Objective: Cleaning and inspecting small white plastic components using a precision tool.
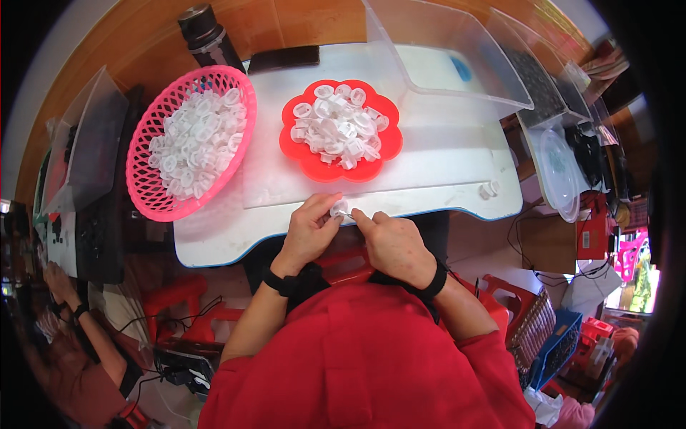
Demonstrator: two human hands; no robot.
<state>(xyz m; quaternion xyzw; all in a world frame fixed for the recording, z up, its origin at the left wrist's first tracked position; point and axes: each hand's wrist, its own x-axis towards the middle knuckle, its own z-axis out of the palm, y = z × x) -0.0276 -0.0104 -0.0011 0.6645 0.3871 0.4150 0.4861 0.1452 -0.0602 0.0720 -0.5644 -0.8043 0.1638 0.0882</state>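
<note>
At the table's near edge, my left hand (309,232) pinches a small translucent white plastic piece (339,207) between thumb and fingers. My right hand (399,247) is closed on a thin metal-tipped tool (348,214) whose tip touches or nearly touches the piece; most of the tool is hidden in the fingers. Beyond my hands, a red flower-shaped tray (392,139) holds a heap of similar white pieces (343,127). To its left a tilted pink lattice basket (250,118) carries a larger pile of them.
Loose white pieces (489,189) lie at the table's right edge. A clear plastic bin (457,89) stands at the back right. A dark flask (207,36) and a black flat object (284,58) are at the back. Another person's hand (61,282) works at the far left.
</note>
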